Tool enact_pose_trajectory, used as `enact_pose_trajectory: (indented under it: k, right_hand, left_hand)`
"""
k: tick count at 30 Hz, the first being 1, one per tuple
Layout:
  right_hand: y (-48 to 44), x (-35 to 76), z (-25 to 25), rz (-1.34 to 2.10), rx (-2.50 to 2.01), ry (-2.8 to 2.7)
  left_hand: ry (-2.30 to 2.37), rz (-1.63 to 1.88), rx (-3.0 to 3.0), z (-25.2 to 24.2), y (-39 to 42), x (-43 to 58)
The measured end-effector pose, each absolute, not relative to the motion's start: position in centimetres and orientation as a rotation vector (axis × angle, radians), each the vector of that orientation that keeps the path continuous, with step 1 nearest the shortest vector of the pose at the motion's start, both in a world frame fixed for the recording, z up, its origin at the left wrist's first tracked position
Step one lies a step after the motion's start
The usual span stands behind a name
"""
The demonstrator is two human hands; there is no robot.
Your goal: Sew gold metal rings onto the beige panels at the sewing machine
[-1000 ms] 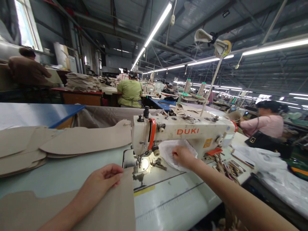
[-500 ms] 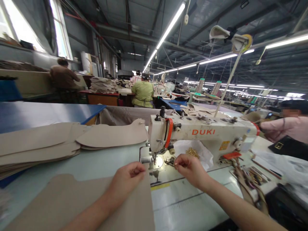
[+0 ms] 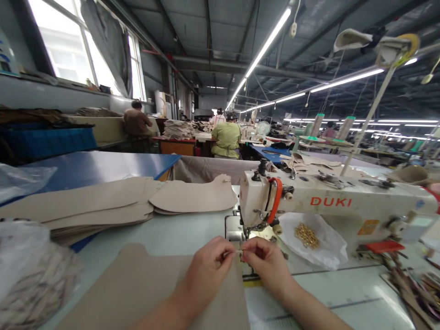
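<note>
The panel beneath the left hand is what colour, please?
The panel is plain greyish beige, best seen in the head view.

Cut panel (image 3: 147, 288) coloured plain taupe, sewing machine (image 3: 360, 206) painted off-white, lettered orange-red, metal pieces (image 3: 306, 236) toned gold, bench (image 3: 165, 234) tinted pale green

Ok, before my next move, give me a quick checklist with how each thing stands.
1. Panel resting on the table: ok, it lies beneath the left hand.
2. Stack apart from the panel: ok, bare table shows between them.
3. Gold pieces together on the white sheet: ok.
4. Hands well away from the machine head: not ok, both left and right hand look close.
5. Needle tip position: cannot tell, hidden from view.
</note>
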State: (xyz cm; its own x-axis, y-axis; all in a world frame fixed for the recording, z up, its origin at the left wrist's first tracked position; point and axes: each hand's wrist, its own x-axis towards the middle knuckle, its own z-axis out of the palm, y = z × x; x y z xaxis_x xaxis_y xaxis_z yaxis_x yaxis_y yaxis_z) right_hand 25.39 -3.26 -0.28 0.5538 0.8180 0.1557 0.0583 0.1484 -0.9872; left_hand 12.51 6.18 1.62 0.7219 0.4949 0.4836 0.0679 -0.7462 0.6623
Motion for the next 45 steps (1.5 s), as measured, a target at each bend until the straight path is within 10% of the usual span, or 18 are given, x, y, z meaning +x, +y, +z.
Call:
enact_pose_trajectory:
  k: [22, 45]
  right_hand:
    - [-4.0, 24.7, -0.7, 0.437, -1.524, -1.075]
    - [-3.3, 26.3, 0.6, 1.123, -1.118, -0.645]
  left_hand:
    - [0.381, 0.837, 2.251, 0.9, 5.7, 13.1]
    - [0.572, 0.296, 1.292, 2.4, 6.9, 13.4]
